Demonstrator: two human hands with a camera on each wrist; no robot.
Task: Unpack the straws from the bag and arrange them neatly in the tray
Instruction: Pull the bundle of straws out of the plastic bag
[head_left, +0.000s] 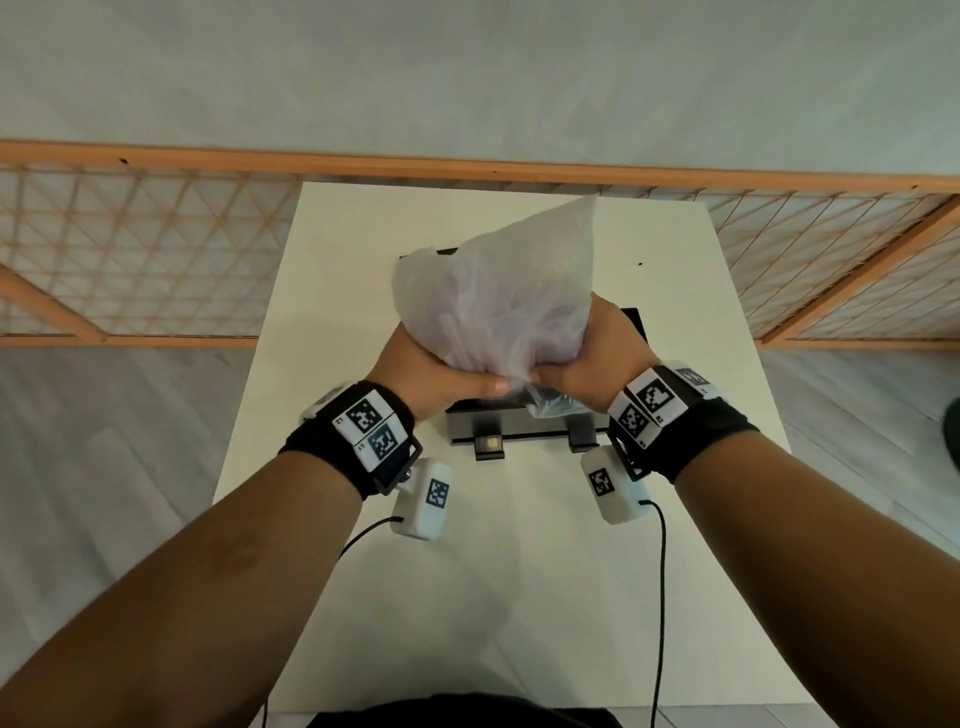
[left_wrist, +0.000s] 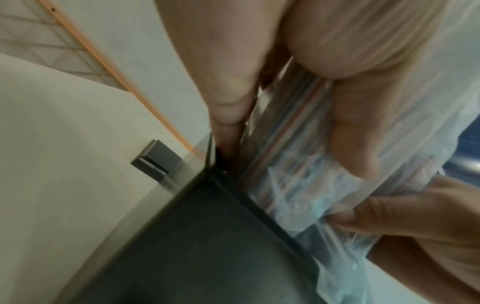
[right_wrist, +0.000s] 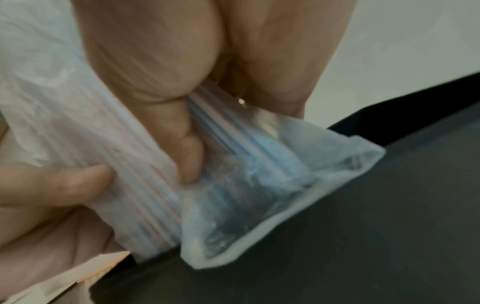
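Note:
A cloudy translucent plastic bag (head_left: 498, 291) full of straws (left_wrist: 293, 131) is held upside down above the black tray (head_left: 524, 428), its mouth (right_wrist: 272, 197) pointing down at the tray floor (right_wrist: 363, 236). My left hand (head_left: 431, 369) grips the bag's lower left side, thumb across the front. From the right, my right hand (head_left: 587, 358) squeezes it, the thumb (right_wrist: 189, 156) pressing the straws through the film. Striped straws (right_wrist: 161, 201) show bunched inside near the mouth. The tray's interior is mostly hidden behind the bag in the head view.
The tray stands on a white table (head_left: 498, 571); two dark clips (head_left: 489, 446) jut from its near wall. A wooden lattice rail (head_left: 156, 249) runs behind and beside the table. Cables trail from both wrist units.

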